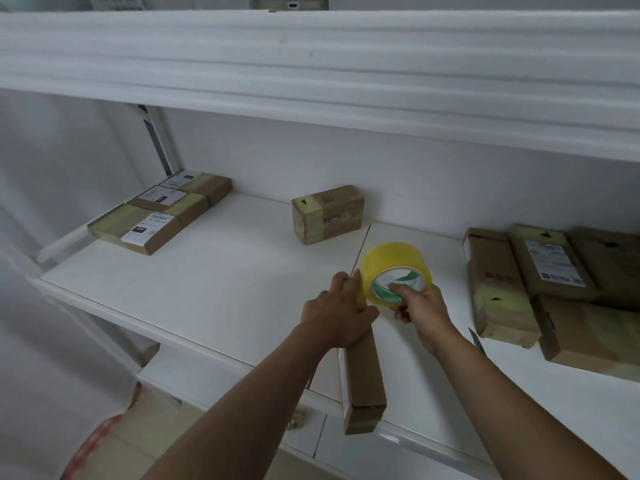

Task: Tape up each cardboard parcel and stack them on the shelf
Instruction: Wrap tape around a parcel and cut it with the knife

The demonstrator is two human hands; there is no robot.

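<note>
Our left hand (337,311) grips a long cardboard parcel (362,375) on the shelf (207,289); our right hand (420,310) grasps the yellow tape roll (393,268).

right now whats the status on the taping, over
Left hand grips long parcel on shelf. Right hand holds yellow tape roll at parcel's far end. Nothing in the way.

Far end of long narrow parcel (362,372) hidden under left hand (337,315). Fingertips of right hand (420,308) lost inside yellow tape roll (394,273). Parcels at right (588,289) cut by frame edge. Labels on left parcels (156,213) too small to read.
</note>
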